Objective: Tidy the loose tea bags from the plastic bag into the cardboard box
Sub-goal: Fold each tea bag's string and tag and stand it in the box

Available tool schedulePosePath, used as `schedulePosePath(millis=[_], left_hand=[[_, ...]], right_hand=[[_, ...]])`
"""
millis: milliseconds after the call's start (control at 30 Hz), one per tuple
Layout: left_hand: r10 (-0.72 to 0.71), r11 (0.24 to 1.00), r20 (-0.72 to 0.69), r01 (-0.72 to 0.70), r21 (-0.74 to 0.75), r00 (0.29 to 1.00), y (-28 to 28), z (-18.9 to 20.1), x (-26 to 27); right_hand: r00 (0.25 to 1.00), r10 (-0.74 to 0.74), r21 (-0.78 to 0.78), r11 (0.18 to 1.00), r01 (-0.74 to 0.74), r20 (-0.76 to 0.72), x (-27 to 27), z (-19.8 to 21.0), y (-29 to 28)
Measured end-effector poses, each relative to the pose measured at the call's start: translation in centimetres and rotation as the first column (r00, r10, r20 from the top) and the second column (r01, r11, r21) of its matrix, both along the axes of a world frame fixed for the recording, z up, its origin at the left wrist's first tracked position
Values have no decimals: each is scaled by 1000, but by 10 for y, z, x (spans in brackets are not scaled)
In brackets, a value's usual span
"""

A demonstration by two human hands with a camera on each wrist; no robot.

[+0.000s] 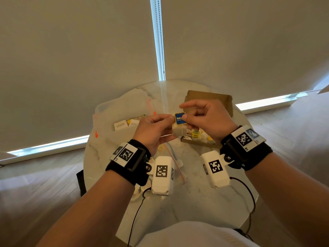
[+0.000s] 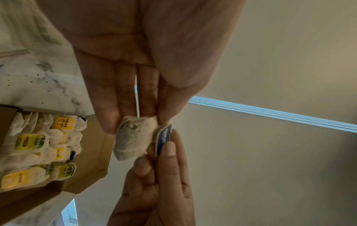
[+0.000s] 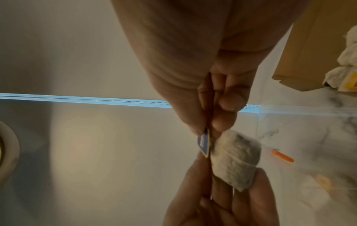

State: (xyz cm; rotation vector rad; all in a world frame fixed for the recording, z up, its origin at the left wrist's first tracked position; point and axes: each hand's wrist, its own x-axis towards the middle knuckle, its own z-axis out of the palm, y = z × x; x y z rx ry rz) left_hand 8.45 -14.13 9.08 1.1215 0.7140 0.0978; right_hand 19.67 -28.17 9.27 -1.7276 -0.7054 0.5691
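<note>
Rows of tea bags (image 2: 44,146) already fill the cardboard box (image 2: 90,154) just below our grip, while both hands (image 1: 156,129) (image 1: 206,118) pinch one blue-tagged tea bag (image 1: 179,125) above it, and more wait in the plastic bag (image 1: 124,111) beyond.

I see a round marble tabletop (image 1: 179,198) with dark crumbs scattered on it. Pale roller blinds (image 1: 74,50) hang behind, a bead chain (image 1: 161,41) running down the bright gap between them. Wood floor (image 1: 35,189) below. Black cables (image 1: 249,193) trail off the tabletop edge.
</note>
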Motion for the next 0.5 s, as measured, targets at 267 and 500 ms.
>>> schedulePosePath(millis=[267,500], left_hand=[[-82,993,41,78,89,996,-3,-2,4],[-134,967,15,127,223,991,-9,-16,19]], right_hand=[[998,-1,-173,985,12,63,9,0,-4],[981,-81,-81,994,67,-176,27,5,-23]])
